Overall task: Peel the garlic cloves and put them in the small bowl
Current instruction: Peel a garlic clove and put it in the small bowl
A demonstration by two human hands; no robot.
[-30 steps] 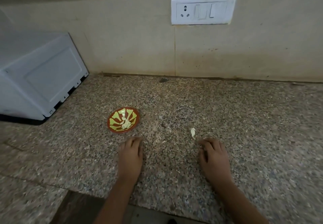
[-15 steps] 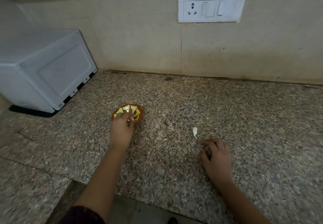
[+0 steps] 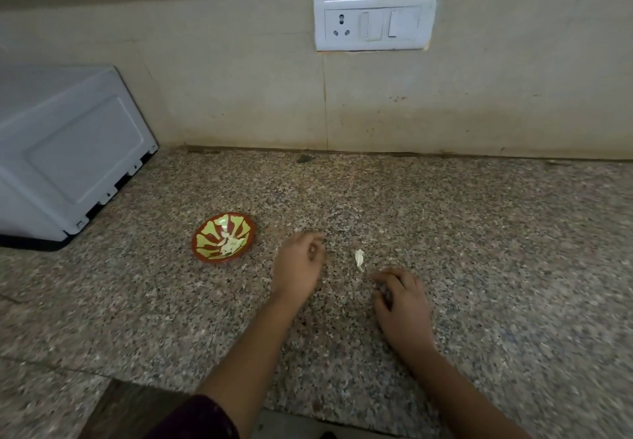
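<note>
Now, from my remote station, I look down on the granite counter (image 3: 479,250). The small bowl (image 3: 205,233) sits in its left part, near the corner of a white appliance (image 3: 68,151) and about halfway between the front edge and the back wall. Some pale peeled garlic cloves (image 3: 232,246) already lie inside it, collected at the bottom, so I judge that part of the work is done. One small white piece (image 3: 359,257) lies on the bare counter to the right of the bowl, well apart from it; I cannot tell if it is an unpeeled clove or only loose skin. The left hand (image 3: 298,267) is just beside this piece on its left, with the fingers bent inward, but it is blurred and I cannot tell whether they pinch something. The right hand (image 3: 400,301) rests near the piece on the front side, fingers (image 3: 387,276) bent and a little spread, their tips touching the counter, and I see nothing held in them. I think both hands are placed around the piece because it is the next thing to take. The bowl stands close on the left, probably so that a clean clove has a short way to go.
</note>
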